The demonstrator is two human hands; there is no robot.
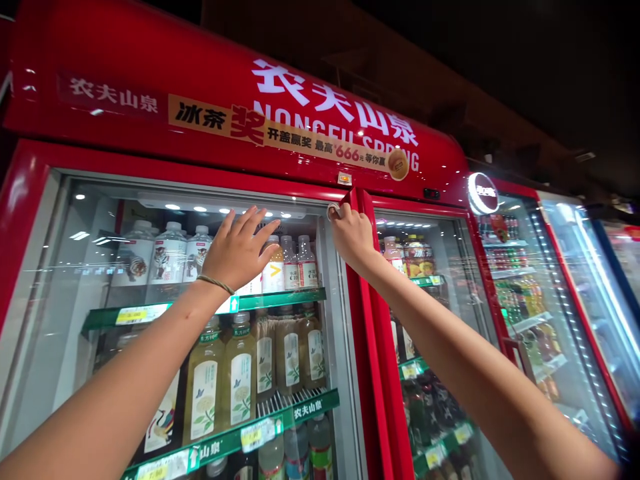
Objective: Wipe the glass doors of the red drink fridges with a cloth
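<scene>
Head view: the left hand (243, 245) is raised before the glass door (345, 347) of a red drinks cooler (150, 60), its fingers fanned apart, a thin bracelet (216, 285) at the wrist; whether it touches the glass, I cannot tell; the right hand (354, 232) is at the door's upper right corner, fingers curled close together; whether they pinch the small pale thing (333, 211) beside them is unclear; behind the glass, white bottles (169, 253) stand above yellowish bottles (241, 367).
</scene>
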